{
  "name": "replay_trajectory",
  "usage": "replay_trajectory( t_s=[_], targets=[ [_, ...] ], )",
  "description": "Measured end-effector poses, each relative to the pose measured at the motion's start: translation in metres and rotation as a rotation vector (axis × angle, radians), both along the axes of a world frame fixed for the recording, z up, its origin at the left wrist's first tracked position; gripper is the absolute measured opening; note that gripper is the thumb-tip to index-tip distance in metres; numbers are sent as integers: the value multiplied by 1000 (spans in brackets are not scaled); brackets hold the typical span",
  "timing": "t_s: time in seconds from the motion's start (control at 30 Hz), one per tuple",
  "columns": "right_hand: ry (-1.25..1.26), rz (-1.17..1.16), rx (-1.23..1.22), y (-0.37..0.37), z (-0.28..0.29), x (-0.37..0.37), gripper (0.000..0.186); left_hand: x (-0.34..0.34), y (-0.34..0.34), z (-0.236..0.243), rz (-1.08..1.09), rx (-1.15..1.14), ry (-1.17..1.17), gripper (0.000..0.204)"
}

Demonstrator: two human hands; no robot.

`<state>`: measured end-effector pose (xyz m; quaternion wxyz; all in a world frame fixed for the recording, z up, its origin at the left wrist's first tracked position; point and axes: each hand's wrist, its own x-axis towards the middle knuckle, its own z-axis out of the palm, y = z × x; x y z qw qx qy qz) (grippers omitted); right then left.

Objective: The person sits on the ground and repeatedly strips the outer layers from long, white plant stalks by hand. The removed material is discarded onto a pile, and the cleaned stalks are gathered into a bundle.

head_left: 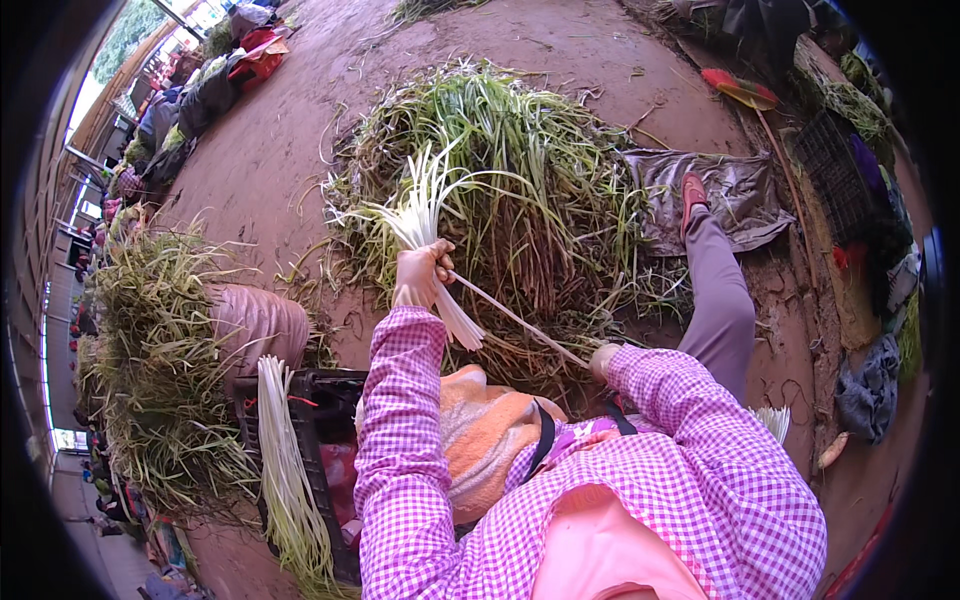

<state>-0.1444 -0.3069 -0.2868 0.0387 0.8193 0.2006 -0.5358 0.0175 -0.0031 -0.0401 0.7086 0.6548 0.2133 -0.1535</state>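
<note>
Fingers (444, 252) of the left hand (422, 272) close round a bundle of pale stalks (422, 222), just off centre toward 10 o'clock; the right hand (603, 362), at 4 o'clock, holds one end of a slender pale stalk (520, 322), its fingers largely turned from view. Remaining features follow in descending size, with clock positions taken from the centre of view. Brown floor (265, 125): spreads widely toward 11 and 12 o'clock. Central heap (520, 170): green leafy stalks with darker reddish lower parts, at 12 o'clock beyond the hands. Side heap (150, 370): similar greenery at 9 o'clock, with a pinkish wrap (262, 325) against its inner side. Grey sheet (735, 195): crumpled on the floor at 2 o'clock, beside a reddish shoe (692, 190). Black crate (309, 440): at 7 o'clock, with a long whitish-green bundle (285, 450) lying along its side. Orange towel (485, 430): across the lap at 6 o'clock. Pale ends (774, 422): at 4 o'clock, past the right sleeve (690, 400), possibly a further bundle, mostly hidden. Slender pale stalk: nearly straight, slanting from beside the left hand toward 4 o'clock.
</note>
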Motion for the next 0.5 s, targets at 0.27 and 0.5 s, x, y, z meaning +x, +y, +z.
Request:
replay_trajectory(
  t_s=[0.27,0.5],
  targets=[
    [-259,-216,23,9,74,39,31,3,29,3,-42,-200,-69,23],
    [-142,-829,1257,83,168,51,27,-2,2,1,-12,-287,-30,25]
  ],
)
